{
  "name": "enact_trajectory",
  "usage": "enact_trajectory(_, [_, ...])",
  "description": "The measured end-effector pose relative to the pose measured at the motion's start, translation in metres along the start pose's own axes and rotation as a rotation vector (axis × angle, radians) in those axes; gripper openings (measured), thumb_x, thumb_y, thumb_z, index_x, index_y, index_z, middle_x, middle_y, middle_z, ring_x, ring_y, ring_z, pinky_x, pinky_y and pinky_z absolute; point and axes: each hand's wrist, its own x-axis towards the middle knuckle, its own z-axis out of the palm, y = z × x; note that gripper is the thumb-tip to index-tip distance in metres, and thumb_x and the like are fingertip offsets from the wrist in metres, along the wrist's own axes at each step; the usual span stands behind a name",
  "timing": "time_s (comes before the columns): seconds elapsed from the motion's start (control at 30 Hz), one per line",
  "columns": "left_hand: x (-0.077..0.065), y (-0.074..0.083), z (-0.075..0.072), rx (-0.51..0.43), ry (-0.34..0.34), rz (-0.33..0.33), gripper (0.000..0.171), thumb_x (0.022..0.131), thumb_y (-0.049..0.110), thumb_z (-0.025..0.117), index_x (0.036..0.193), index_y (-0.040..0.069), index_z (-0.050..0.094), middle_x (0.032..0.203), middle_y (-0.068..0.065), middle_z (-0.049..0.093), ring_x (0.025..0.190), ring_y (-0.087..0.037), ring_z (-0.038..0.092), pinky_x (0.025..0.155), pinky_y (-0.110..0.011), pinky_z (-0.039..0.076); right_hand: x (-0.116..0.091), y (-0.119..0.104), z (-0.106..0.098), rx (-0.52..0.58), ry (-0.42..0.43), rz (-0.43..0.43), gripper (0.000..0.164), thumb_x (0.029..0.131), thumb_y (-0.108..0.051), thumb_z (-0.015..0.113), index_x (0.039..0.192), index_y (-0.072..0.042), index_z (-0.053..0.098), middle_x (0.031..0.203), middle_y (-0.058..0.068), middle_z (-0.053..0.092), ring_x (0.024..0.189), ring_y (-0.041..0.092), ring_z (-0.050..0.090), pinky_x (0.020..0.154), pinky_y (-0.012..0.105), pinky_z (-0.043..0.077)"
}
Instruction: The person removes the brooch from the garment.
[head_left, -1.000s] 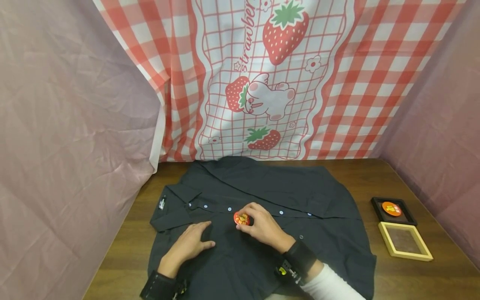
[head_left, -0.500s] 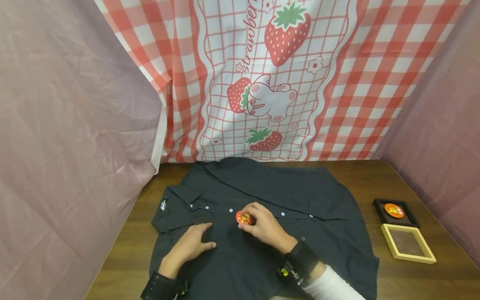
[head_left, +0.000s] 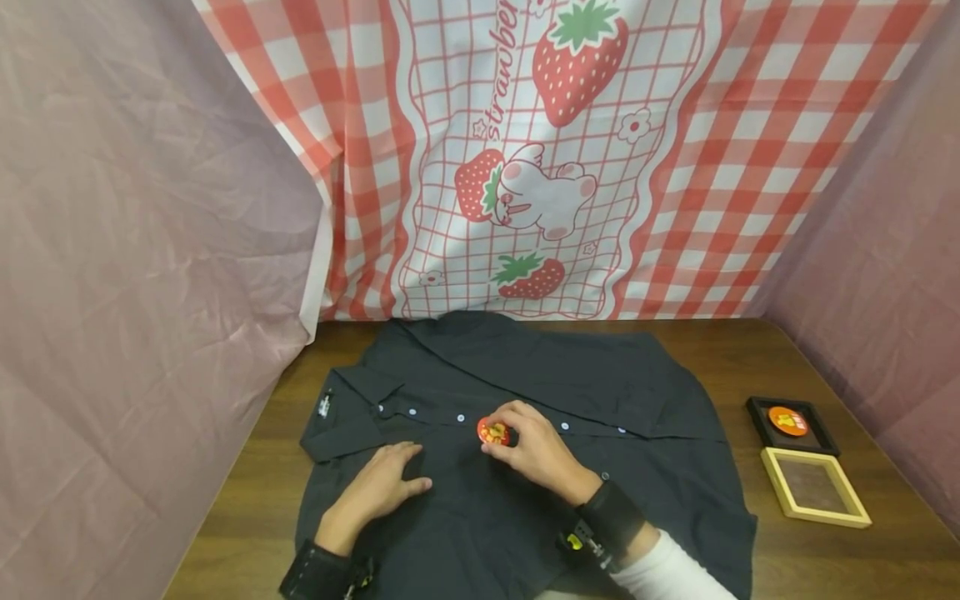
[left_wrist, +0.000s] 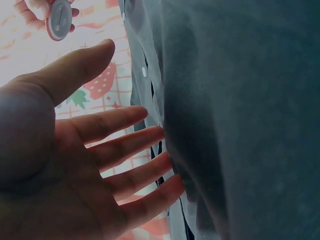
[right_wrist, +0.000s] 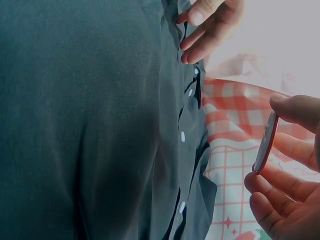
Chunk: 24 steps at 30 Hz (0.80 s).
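A dark button-up shirt [head_left: 450, 508] lies spread on the wooden table. My right hand [head_left: 536, 450] pinches a round red pin badge [head_left: 492, 432] between thumb and fingers, above the shirt near its row of pale buttons. Its yellow-patterned front shows in the head view. In the left wrist view the badge's white back [left_wrist: 61, 20] with its pin is visible; in the right wrist view the badge [right_wrist: 265, 142] appears edge-on, apart from the cloth. My left hand [head_left: 378, 483] has its fingers extended, fingertips at the shirt below the collar, holding nothing.
At the table's right side sits a black frame [head_left: 817, 433] with an orange badge [head_left: 788, 421] inside. A pale yellow frame [head_left: 817, 487] lies just in front of it. A checked strawberry cloth [head_left: 675, 275] hangs behind, and pinkish drapes [head_left: 150, 250] flank both sides.
The right hand has shifted slightly to the right with the badge still pinched. The left hand stays in nearly the same place.
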Motion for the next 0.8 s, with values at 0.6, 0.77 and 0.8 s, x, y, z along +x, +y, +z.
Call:
enact_trajectory(0.6, [0.0014, 0.0013, -0.0004, -0.019, -0.015, -0.028, 0.061, 0.087, 0.033, 0.072, 0.136, 0.002, 0.054, 0.144, -0.022, 0.049, 0.136, -0.041, 0.043, 0.111, -0.055, 0.034, -0.0044, 0.0022, 0.0027, -0.027, 0.032, 0.009, 0.028, 0.073, -0.026, 0.085, 0.097, -0.018, 0.072, 0.097, -0.004, 0.065, 0.092, 0.014, 0.060, 0.079, 0.032, 0.052])
enact_trajectory(0.77, [-0.0013, -0.0006, -0.0004, -0.029, -0.020, -0.006, 0.061, 0.087, 0.033, 0.071, 0.136, 0.002, 0.053, 0.144, -0.021, 0.049, 0.136, -0.040, 0.043, 0.112, -0.055, 0.034, -0.0087, 0.0050, -0.0010, -0.016, 0.035, 0.023, 0.029, 0.073, -0.025, 0.086, 0.098, -0.018, 0.072, 0.098, -0.004, 0.065, 0.091, 0.013, 0.060, 0.078, 0.031, 0.052])
enact_trajectory(0.8, [-0.0016, -0.0007, -0.0006, -0.031, -0.019, -0.003, 0.061, 0.087, 0.033, 0.071, 0.136, 0.002, 0.053, 0.144, -0.021, 0.049, 0.136, -0.040, 0.043, 0.112, -0.054, 0.034, -0.0092, 0.0055, -0.0019, -0.016, 0.036, 0.026, 0.029, 0.073, -0.025, 0.086, 0.098, -0.018, 0.072, 0.099, -0.004, 0.065, 0.091, 0.013, 0.060, 0.078, 0.031, 0.052])
